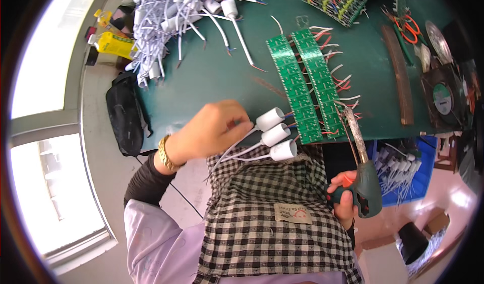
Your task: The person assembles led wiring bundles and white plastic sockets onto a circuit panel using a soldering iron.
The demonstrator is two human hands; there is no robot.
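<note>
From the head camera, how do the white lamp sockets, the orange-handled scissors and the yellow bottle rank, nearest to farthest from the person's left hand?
1. White lamp sockets: held by their wires just right of the left hand.
2. Yellow bottle: up and left, at the bench's edge.
3. Orange-handled scissors: far upper right on the green bench.

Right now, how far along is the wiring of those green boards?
Done: two green circuit boards already carry rows of red and white leads along their edges. In hand: the left hand holds three white lamp sockets at the boards' near end; the right hand grips a soldering gun. Left: a heap of wired white sockets waits.
</note>
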